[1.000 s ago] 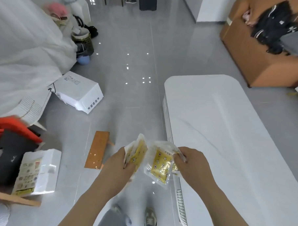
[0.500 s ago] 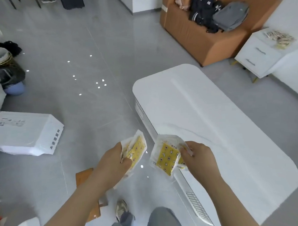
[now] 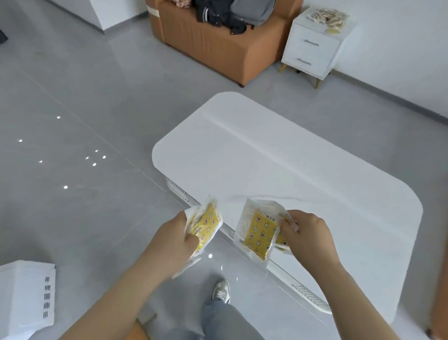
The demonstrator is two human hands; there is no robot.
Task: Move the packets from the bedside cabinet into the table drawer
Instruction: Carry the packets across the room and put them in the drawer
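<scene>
Some clear plastic packets with yellow patterned squares inside (image 3: 206, 227) are held in the left hand (image 3: 169, 246), with the thumb and fingers curled around their lower part. A second bunch of the same packets (image 3: 259, 235) is pinched at its right side by the right hand (image 3: 307, 233), whose fingers are bent tightly on it. Both bunches are in the air, near each other but apart. The left one is above the glossy grey tiled floor (image 3: 60, 100) and the right one is over the near long edge of the white bench with rounded corners (image 3: 294, 166). Below the hands there is a grey shoe (image 3: 220, 290) on the floor. Far behind the bench stands the white bedside cabinet with two drawers (image 3: 312, 50), with a pile of wooden clothes pegs (image 3: 326, 16) on top, just beside an orange sofa (image 3: 212, 44). A white box with vent slots (image 3: 20, 294) lies on the floor at the left
</scene>
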